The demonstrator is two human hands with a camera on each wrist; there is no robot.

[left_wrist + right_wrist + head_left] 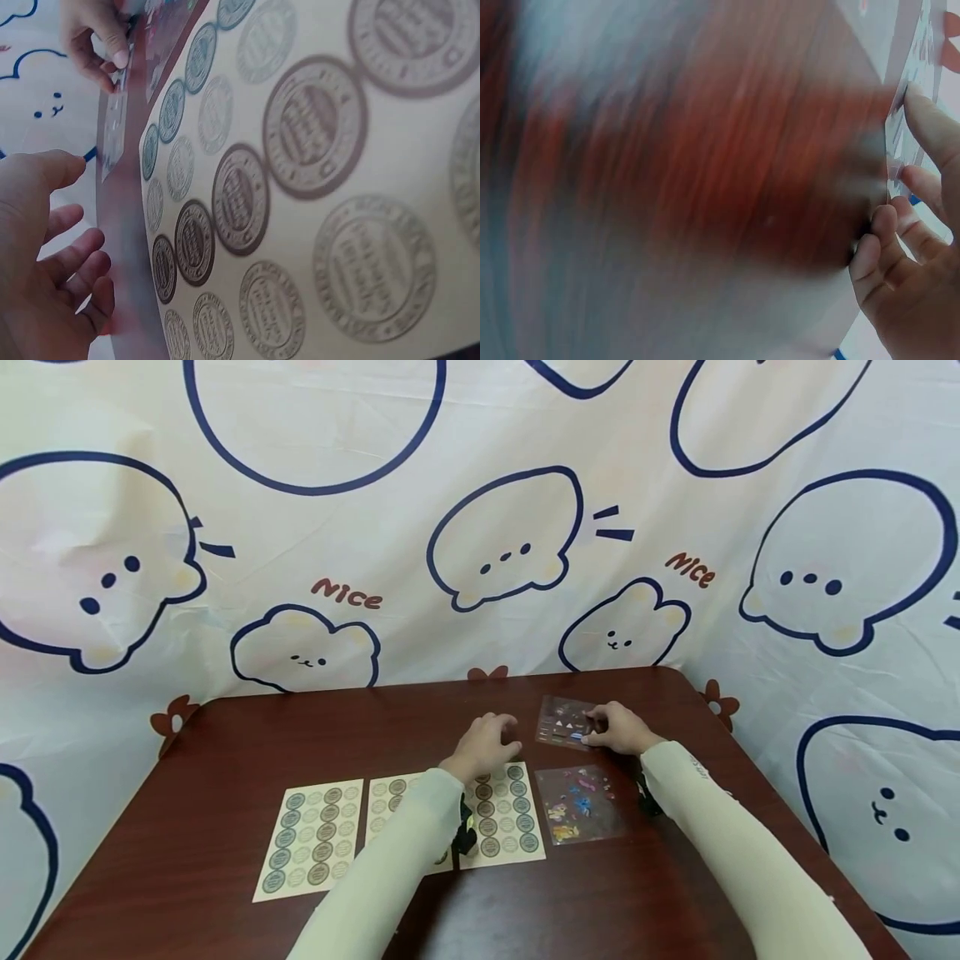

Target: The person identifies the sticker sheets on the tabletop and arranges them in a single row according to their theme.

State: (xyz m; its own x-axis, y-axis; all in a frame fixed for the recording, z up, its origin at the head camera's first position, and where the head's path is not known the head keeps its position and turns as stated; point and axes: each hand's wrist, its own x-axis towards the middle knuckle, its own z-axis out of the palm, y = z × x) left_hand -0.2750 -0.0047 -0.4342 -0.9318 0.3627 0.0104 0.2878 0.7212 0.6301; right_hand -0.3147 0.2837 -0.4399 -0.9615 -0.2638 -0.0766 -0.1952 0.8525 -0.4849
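Note:
My right hand is at the right edge of a clear plastic sheet with small shapes on it, at the back right of the table. Thumb and fingers pinch that edge, as the right wrist view shows from close by, with the thumb over the sheet. Loosely curved and holding nothing, my left hand hovers over the back end of the rightmost cream sheet of round stickers. In the left wrist view its fingers are spread apart beside that sheet's edge.
Just in front of the right hand lies a clear packet with colourful pieces. Two more cream sticker sheets lie to the left, one at the far left, the middle one partly under the left sleeve. A patterned cloth hangs behind the dark table.

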